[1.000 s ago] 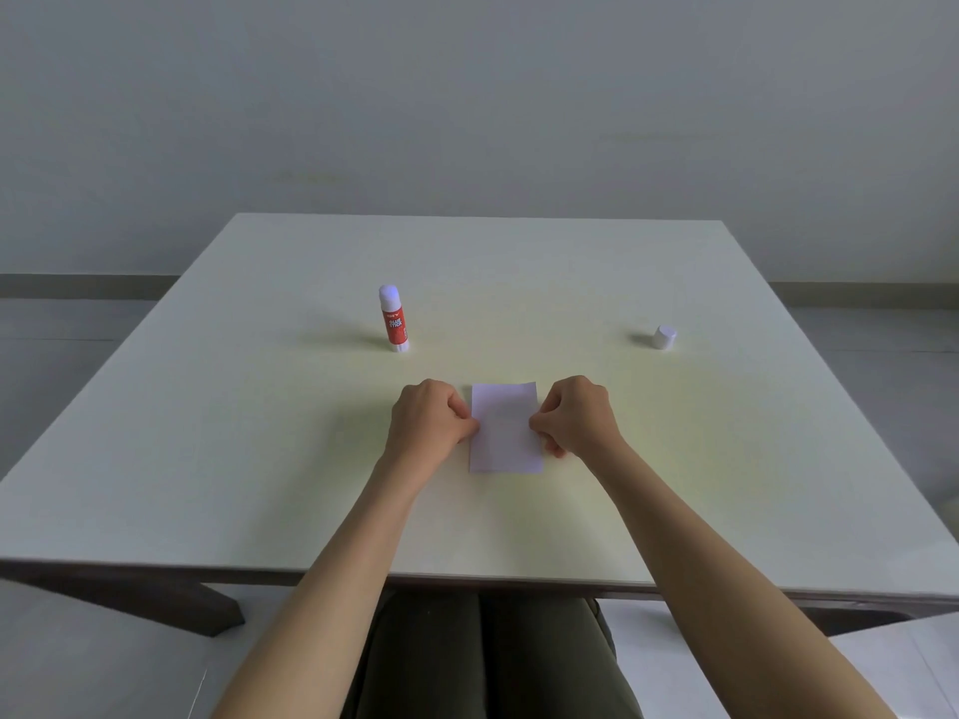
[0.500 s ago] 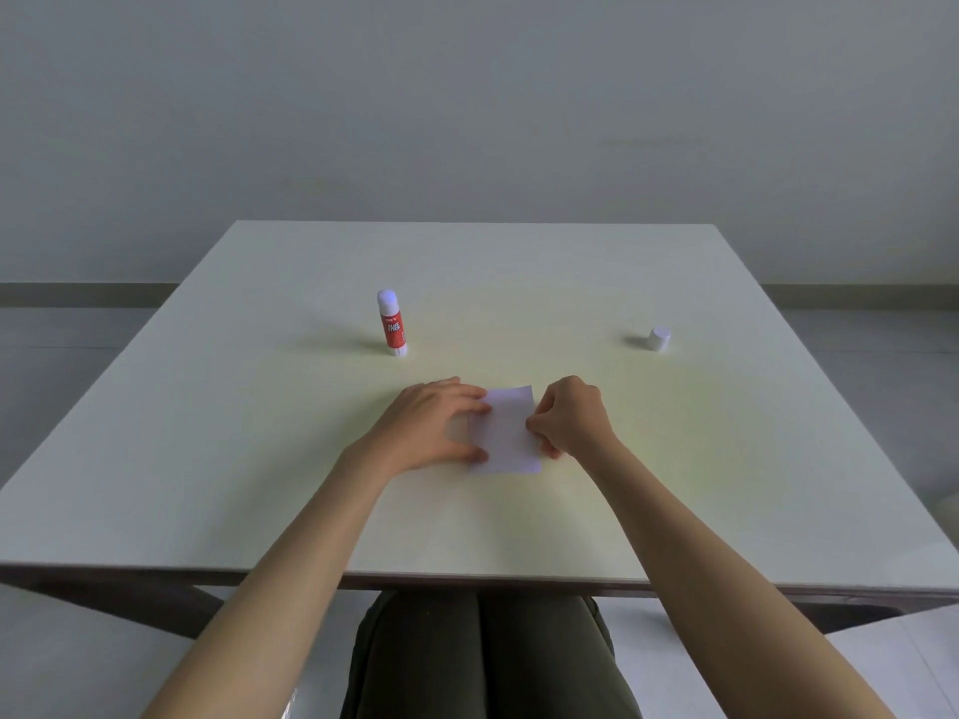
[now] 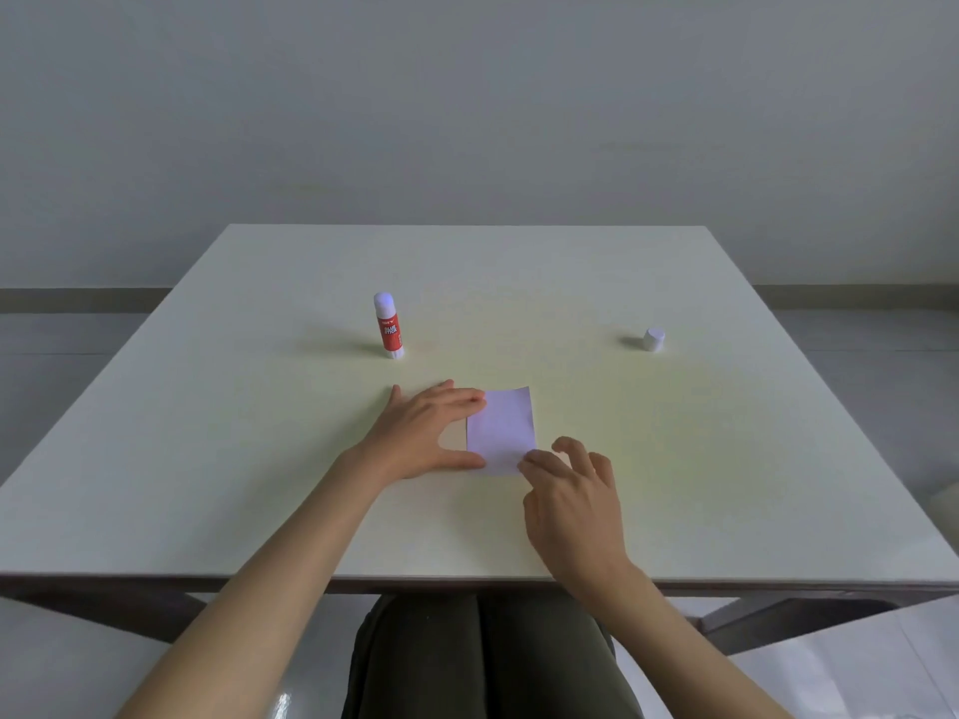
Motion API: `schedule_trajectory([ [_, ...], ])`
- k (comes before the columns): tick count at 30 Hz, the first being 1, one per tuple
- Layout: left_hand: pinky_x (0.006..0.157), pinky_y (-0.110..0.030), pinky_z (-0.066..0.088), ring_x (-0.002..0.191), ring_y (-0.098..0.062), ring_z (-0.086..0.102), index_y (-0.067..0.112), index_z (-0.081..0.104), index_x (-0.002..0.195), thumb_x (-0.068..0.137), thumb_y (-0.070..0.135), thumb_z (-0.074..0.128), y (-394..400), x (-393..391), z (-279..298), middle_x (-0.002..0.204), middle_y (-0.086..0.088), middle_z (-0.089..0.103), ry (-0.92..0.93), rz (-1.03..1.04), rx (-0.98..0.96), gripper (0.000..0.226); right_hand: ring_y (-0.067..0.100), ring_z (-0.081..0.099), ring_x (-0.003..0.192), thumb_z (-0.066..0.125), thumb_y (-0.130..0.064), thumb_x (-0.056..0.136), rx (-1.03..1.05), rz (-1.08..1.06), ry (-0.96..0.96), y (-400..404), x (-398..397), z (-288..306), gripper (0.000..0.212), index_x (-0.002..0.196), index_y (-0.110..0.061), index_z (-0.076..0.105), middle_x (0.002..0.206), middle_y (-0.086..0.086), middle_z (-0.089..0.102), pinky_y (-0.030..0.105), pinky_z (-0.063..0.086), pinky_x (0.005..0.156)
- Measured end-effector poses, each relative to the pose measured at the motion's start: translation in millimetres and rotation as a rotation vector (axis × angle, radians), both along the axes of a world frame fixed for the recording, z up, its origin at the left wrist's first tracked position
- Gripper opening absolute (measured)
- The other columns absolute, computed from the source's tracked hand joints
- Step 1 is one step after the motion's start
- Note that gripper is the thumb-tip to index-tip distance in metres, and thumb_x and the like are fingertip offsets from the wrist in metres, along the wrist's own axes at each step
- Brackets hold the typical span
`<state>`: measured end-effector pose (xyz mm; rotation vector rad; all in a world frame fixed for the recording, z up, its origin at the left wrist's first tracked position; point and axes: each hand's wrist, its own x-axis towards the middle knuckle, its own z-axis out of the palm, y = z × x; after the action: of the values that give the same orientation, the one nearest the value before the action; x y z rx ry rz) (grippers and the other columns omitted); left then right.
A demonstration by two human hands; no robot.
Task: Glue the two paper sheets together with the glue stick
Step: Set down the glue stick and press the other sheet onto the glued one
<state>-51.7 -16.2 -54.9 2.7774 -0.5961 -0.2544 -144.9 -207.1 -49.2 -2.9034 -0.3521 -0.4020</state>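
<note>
A small white paper sheet (image 3: 502,430) lies flat on the table, near its middle front; I cannot tell whether a second sheet lies under it. My left hand (image 3: 425,433) rests flat on the table with fingers spread, its fingertips and thumb touching the sheet's left edge. My right hand (image 3: 573,503) hovers at the sheet's near right corner, fingers apart, index tip at the corner. A red glue stick (image 3: 388,326) stands upright and uncapped, left of centre behind my left hand. Its white cap (image 3: 653,339) sits alone at the right.
The white table (image 3: 726,485) has its front edge close to my lap. A grey wall rises behind the far edge. Pale floor shows on both sides below the table.
My left hand opened from a fist and laid flat against the sheet's left edge. My right hand let go of the right edge, drew back toward me and spread its fingers.
</note>
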Motion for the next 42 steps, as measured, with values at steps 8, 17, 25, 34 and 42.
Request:
schedule_trajectory([
  [8,0.115,-0.060,-0.005,0.147,-0.006,-0.003,0.036,0.019,0.148,0.083,0.062,0.051,3,-3,-9,0.156,0.026,0.010,0.007,-0.039,-0.002,0.077,0.023,0.068,0.091,0.071,-0.004,0.052,-0.142,-0.076,0.002,3,14,-4,0.021,0.067,-0.019,0.071,0.080,-0.012,0.072,0.031,0.050,0.073],
  [17,0.112,-0.057,-0.018,0.147,-0.008,-0.009,0.028,0.022,0.149,0.082,0.066,0.048,4,0,-8,0.157,0.020,0.011,-0.068,-0.095,0.039,0.081,0.027,0.039,0.128,0.036,-0.005,0.083,-0.138,-0.055,0.169,1,64,-16,0.043,0.119,-0.013,0.059,0.134,-0.008,0.055,0.038,0.020,0.096],
  [25,0.112,-0.061,-0.015,0.147,-0.012,-0.009,0.032,0.022,0.148,0.080,0.069,0.048,4,1,-7,0.156,0.023,0.012,-0.070,-0.068,0.067,0.082,0.028,0.031,0.133,0.033,-0.009,0.087,-0.062,-0.101,0.217,-3,71,-19,0.057,0.141,-0.024,0.042,0.150,-0.017,0.039,0.040,0.018,0.095],
  [34,0.111,-0.062,-0.016,0.147,-0.013,-0.010,0.035,0.021,0.148,0.075,0.073,0.049,4,-1,-10,0.156,0.027,0.012,-0.060,-0.046,0.029,0.087,0.029,0.065,0.099,0.034,-0.012,0.069,-0.103,-0.047,0.029,12,0,5,0.045,0.085,-0.020,0.075,0.096,-0.015,0.074,0.037,0.028,0.082],
  [42,0.109,-0.063,-0.018,0.147,-0.010,-0.010,0.037,0.022,0.147,0.074,0.072,0.052,5,2,-14,0.154,0.030,0.013,-0.038,-0.034,-0.018,0.086,0.027,0.066,0.094,0.028,-0.012,0.069,-0.208,-0.084,0.036,24,22,1,0.048,0.081,-0.015,0.074,0.092,-0.011,0.073,0.035,0.025,0.079],
])
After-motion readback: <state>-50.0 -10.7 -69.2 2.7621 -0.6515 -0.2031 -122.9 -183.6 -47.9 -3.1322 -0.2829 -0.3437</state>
